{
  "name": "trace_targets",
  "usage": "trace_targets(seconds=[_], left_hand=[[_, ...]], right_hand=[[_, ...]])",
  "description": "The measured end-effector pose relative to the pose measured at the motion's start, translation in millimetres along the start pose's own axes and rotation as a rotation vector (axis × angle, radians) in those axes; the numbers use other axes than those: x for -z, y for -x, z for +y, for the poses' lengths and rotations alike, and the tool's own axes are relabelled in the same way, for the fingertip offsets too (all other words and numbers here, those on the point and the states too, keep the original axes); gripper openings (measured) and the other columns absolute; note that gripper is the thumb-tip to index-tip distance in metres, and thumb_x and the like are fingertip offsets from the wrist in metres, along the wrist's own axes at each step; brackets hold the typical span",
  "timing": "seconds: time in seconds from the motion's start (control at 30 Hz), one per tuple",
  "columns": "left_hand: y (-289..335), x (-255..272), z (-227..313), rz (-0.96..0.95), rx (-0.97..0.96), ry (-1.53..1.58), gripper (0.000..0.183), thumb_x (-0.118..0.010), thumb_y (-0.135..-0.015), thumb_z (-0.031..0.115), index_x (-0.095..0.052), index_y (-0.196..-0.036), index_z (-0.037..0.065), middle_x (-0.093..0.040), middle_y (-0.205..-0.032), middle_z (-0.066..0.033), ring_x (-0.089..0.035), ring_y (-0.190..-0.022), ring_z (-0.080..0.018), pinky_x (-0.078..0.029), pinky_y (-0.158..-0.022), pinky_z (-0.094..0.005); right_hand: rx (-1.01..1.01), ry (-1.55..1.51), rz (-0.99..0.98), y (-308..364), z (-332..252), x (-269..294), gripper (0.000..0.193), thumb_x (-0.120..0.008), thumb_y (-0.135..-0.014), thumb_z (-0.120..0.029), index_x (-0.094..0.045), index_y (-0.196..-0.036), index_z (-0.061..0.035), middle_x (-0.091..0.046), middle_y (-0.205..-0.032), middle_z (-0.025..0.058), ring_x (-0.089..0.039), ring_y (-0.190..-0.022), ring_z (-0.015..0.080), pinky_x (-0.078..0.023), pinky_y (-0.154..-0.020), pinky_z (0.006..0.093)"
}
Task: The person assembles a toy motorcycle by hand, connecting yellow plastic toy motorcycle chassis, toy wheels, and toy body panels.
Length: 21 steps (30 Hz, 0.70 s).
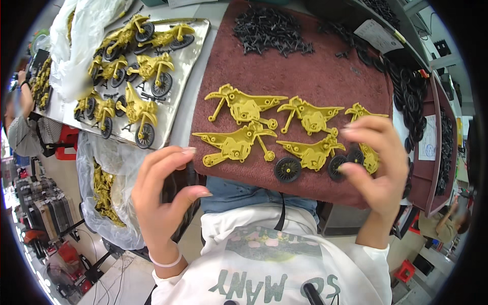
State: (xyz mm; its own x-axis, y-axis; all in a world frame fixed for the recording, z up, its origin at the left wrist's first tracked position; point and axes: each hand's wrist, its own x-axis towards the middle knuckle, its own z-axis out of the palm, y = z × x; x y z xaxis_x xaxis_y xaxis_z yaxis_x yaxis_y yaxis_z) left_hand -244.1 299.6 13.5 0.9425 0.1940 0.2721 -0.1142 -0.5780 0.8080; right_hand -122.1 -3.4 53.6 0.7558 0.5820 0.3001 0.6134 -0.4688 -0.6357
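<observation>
My left hand is off the left front edge of the maroon towel, thumb and fingers apart. A dark shape shows in its gap; I cannot make out what it is. My right hand hovers over the towel's right side, its fingers and thumb spread. Beside its thumb is a toy motorcycle body in yellow plastic, with two black spoked wheels. Another yellow body, partly hidden by that hand, has a black wheel by it. More wheel-less yellow bodies lie in rows on the towel.
A pile of small black parts lies at the towel's far side. Loose black wheels are heaped to the right, near a tray. Wheeled yellow motorcycles stand on a board at left. Below it is a plastic-lined bag of yellow parts.
</observation>
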Motion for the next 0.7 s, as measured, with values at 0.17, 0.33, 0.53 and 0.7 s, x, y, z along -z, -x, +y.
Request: trace_targets(seconds=[0.17,0.33,0.53,0.7], left_hand=[[6,-24,-1,-0.086,-0.137,-0.139,0.049,-0.085,-0.063,0.008,-0.068,-0.108,0.001,-0.065,-0.108,-0.0117,-0.064,-0.098,-0.0288,-0.053,-0.081,-0.0361],[1,-30,-11,-0.08,-0.243,-0.263,0.047,-0.082,-0.063,0.005,-0.066,-0.107,0.002,-0.062,-0.107,-0.0106,-0.062,-0.095,-0.03,-0.052,-0.078,-0.0391],[-3,-30,-15,-0.086,-0.245,-0.271,0.047,-0.082,-0.064,0.005,-0.066,-0.108,0.002,-0.062,-0.107,-0.0101,-0.061,-0.096,-0.0303,-0.052,-0.079,-0.0394],[-3,-31,-17,-0.075,-0.238,-0.262,0.048,-0.082,-0.064,0.004,-0.066,-0.109,0.002,-0.062,-0.107,-0.0103,-0.061,-0.096,-0.0297,-0.052,-0.08,-0.039]], right_hand=[[0.074,-0.049,-0.139,-7,-24,-53,0.046,-0.08,-0.067,-0.007,-0.066,-0.111,-0.0039,-0.058,-0.107,0.0126,-0.06,-0.092,0.0298,-0.051,-0.078,0.0379],[0.111,0.146,-0.137,-11,-33,-76,0.047,-0.078,-0.066,-0.009,-0.062,-0.11,0.001,-0.058,-0.106,0.013,-0.059,-0.092,0.0301,-0.05,-0.077,0.0392],[0.089,0.236,-0.15,-9,-39,-83,0.046,-0.077,-0.067,-0.011,-0.062,-0.107,0.0043,-0.057,-0.106,0.0129,-0.059,-0.094,0.0288,-0.05,-0.077,0.0366],[0.101,0.31,-0.165,-7,-42,-92,0.047,-0.077,-0.066,-0.013,-0.063,-0.107,0.0036,-0.058,-0.105,0.0124,-0.06,-0.095,0.0288,-0.05,-0.078,0.0368]])
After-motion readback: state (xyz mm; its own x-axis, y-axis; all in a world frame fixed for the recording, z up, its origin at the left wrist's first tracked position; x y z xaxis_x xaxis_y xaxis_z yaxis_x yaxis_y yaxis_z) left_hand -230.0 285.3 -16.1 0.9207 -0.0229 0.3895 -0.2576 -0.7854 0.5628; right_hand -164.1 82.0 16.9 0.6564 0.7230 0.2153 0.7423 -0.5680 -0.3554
